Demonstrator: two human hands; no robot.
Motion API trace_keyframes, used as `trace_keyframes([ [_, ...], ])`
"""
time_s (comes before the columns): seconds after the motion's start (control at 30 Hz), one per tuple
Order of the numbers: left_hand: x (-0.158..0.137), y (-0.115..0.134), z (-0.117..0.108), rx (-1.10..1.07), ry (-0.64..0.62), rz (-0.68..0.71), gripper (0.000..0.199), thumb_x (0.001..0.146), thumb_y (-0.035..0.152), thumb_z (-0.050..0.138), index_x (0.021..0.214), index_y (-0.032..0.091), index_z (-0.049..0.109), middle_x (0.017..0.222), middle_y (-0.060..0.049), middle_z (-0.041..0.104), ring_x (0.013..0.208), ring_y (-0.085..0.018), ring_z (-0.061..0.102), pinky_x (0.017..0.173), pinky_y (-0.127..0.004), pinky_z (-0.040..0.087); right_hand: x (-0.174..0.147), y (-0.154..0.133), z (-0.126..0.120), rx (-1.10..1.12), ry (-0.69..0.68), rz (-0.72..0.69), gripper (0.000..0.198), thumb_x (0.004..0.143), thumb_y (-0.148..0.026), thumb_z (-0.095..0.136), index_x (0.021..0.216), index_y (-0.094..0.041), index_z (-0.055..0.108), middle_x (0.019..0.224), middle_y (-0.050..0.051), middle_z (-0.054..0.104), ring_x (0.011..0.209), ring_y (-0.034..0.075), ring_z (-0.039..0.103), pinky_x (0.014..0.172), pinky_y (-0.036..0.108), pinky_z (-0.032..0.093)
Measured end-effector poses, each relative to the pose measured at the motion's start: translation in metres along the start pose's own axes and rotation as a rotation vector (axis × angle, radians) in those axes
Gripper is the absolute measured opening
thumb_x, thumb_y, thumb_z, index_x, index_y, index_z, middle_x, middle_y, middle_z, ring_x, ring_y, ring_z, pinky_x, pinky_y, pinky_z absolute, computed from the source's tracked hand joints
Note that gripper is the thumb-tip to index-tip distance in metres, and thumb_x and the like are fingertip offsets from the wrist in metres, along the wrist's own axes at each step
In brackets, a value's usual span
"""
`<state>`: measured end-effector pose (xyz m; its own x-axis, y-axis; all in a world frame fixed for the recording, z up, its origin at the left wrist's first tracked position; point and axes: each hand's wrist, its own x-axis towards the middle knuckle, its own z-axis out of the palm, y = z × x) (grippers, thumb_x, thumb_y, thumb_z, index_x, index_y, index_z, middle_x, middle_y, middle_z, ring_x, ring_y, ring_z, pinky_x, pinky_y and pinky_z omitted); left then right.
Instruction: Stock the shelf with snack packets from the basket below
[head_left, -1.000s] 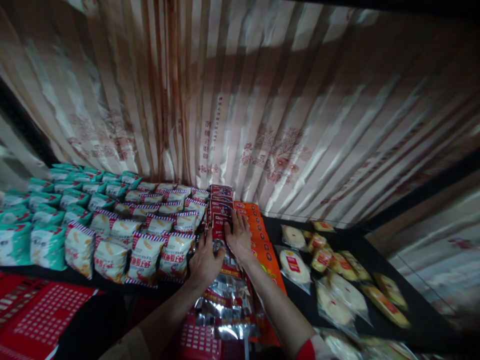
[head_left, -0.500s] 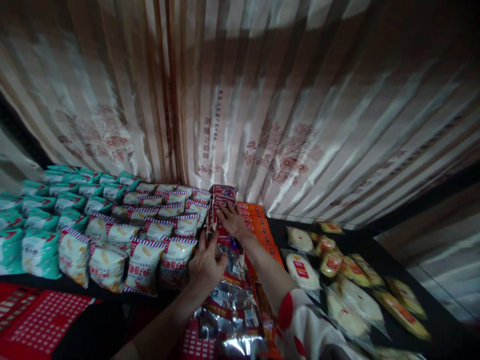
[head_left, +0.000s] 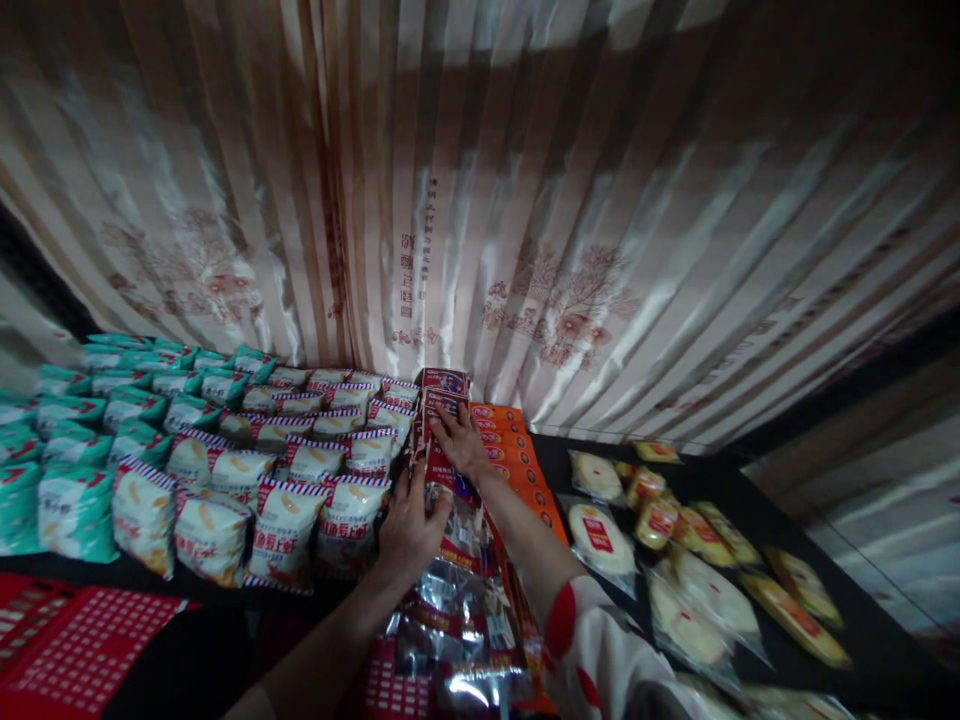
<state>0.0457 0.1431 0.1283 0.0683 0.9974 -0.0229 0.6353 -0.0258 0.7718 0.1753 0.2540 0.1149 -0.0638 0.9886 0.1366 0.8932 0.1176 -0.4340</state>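
A row of dark red snack packets [head_left: 444,382] runs from the curtain towards me. My right hand [head_left: 463,445] lies across these packets with its fingers stretched out and spread. On their left edge rests my left hand [head_left: 409,530], fingers extended and thumb apart, close to the white chip bags [head_left: 352,520]. Nearer to me, shiny silver-and-red packets [head_left: 450,610] overlap in the same row. Orange packets [head_left: 517,455] lie along the right side of the row, partly hidden under my right forearm. Neither hand grips a packet.
Teal bags [head_left: 75,500] stand in rows at the far left. Right of the orange packets, flat round breads in clear wrap [head_left: 600,535] and yellow-wrapped snacks [head_left: 799,620] lie on the black tabletop [head_left: 817,540]. A red basket [head_left: 90,640] is below left; a curtain [head_left: 480,220] hangs behind.
The view has shifted slightly, so the goods sit a little further left. My hands stay at nearly the same place on the dark red packets.
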Motion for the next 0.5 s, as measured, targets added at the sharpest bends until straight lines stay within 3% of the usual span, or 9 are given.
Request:
trace_keyframes([
  [0.27, -0.001, 0.001, 0.005, 0.024, 0.007, -0.009, 0.063, 0.084, 0.028, 0.047, 0.142, 0.007, 0.03, 0.145, -0.019, 0.034, 0.131, -0.028, 0.037, 0.107, -0.038, 0.033, 0.002, 0.008, 0.016, -0.014, 0.062, 0.044, 0.045, 0.092, -0.05, 0.036, 0.133, -0.034, 0.045, 0.144, -0.001, 0.041, 0.139, 0.024, 0.021, 0.111, 0.048, 0.019],
  [0.5, -0.013, -0.002, -0.001, -0.128, 0.003, -0.012, 0.07, 0.086, 0.036, 0.041, 0.145, 0.005, 0.019, 0.151, -0.019, 0.023, 0.139, -0.026, 0.02, 0.113, -0.04, 0.02, 0.006, 0.016, 0.014, -0.062, 0.024, -0.051, 0.041, 0.092, -0.049, 0.037, 0.128, -0.036, 0.05, 0.143, -0.001, 0.042, 0.139, 0.025, 0.019, 0.11, 0.05, 0.018],
])
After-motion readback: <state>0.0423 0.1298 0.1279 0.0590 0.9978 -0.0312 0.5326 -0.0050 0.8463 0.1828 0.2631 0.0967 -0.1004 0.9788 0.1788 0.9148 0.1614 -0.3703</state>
